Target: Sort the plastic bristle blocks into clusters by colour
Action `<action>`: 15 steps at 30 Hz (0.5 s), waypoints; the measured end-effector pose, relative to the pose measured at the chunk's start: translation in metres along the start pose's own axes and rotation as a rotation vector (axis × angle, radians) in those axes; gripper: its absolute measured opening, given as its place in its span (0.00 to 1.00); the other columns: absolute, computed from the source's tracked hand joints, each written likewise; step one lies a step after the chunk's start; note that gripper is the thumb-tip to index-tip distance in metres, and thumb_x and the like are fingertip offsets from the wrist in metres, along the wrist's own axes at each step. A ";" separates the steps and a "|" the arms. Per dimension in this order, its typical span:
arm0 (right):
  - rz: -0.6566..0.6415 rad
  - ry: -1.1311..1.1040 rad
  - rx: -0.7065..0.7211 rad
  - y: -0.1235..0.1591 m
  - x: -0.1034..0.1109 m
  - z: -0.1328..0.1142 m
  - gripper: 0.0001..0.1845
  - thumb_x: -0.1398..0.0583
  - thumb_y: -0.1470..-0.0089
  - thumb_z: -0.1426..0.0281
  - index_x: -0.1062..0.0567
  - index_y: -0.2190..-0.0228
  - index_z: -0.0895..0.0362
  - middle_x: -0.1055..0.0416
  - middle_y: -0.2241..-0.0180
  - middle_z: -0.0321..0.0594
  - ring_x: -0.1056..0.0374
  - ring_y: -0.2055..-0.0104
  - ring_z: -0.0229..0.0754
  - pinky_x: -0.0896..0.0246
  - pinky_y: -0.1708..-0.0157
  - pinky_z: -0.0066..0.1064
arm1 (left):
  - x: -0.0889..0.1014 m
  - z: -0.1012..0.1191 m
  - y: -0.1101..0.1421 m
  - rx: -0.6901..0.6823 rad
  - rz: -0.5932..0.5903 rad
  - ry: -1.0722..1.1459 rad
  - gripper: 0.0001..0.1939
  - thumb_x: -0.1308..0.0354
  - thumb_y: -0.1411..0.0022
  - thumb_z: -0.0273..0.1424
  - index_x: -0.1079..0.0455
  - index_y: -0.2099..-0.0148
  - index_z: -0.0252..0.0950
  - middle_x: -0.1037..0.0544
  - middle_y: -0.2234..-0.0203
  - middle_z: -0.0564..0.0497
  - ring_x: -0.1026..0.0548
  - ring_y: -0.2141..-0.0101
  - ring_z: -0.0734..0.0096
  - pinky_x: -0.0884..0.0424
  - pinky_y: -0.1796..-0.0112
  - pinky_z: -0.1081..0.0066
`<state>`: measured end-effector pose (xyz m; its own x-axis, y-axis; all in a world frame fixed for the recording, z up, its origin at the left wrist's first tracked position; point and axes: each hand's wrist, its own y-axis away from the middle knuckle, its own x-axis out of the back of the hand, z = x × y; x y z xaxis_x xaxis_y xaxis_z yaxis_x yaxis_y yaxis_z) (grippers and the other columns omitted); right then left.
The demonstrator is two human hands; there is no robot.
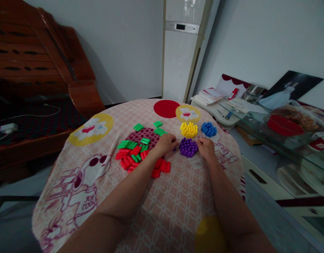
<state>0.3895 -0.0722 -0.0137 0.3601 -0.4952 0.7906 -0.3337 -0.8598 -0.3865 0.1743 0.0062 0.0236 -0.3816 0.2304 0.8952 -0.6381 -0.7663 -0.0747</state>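
My left hand [167, 143] is closed, fingers pinched together, just left of a tight cluster of purple plastic pegs [188, 147]. A bit of purple shows at its fingertips. On the other side of that cluster, my right hand [206, 148] has its fingers curled in against the edge; what they hold, if anything, is hidden. Behind the purple pegs stand a yellow cluster [189, 130] and a blue cluster [208, 129]. Red pieces [127, 161] lie in a loose heap under and beside my left forearm, with green pieces [127, 144] among and behind them.
A patterned cloth [172, 203] covers the round table. To the right stands a glass-topped cabinet [259, 130] with papers [208, 96], a red bowl [282, 125] and bags. A wooden bench [83, 95] is at the left, a white floor-standing unit [179, 63] behind.
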 end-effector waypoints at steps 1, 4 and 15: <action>-0.002 0.002 0.000 0.000 0.000 0.001 0.20 0.44 0.45 0.65 0.35 0.86 0.55 0.39 0.83 0.35 0.45 0.77 0.38 0.55 0.72 0.32 | -0.002 0.000 0.000 0.006 0.001 0.010 0.16 0.45 0.35 0.37 0.21 0.63 0.31 0.20 0.72 0.46 0.27 0.72 0.69 0.36 0.67 0.71; -0.004 0.009 -0.004 0.000 -0.001 0.002 0.19 0.44 0.45 0.65 0.34 0.85 0.55 0.38 0.83 0.36 0.44 0.76 0.38 0.55 0.72 0.32 | -0.006 0.000 -0.002 0.016 0.015 0.037 0.17 0.45 0.36 0.38 0.21 0.64 0.31 0.20 0.72 0.46 0.28 0.72 0.69 0.37 0.68 0.71; 0.004 -0.005 -0.008 0.001 -0.001 0.002 0.18 0.43 0.46 0.65 0.31 0.85 0.56 0.36 0.83 0.36 0.43 0.76 0.38 0.53 0.72 0.31 | -0.005 -0.009 -0.005 0.021 -0.006 0.211 0.17 0.47 0.38 0.38 0.24 0.72 0.33 0.27 0.82 0.54 0.32 0.77 0.74 0.40 0.73 0.74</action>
<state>0.3907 -0.0726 -0.0157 0.3629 -0.4990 0.7870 -0.3419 -0.8569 -0.3856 0.1736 0.0146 0.0152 -0.5107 0.3540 0.7835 -0.6278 -0.7762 -0.0585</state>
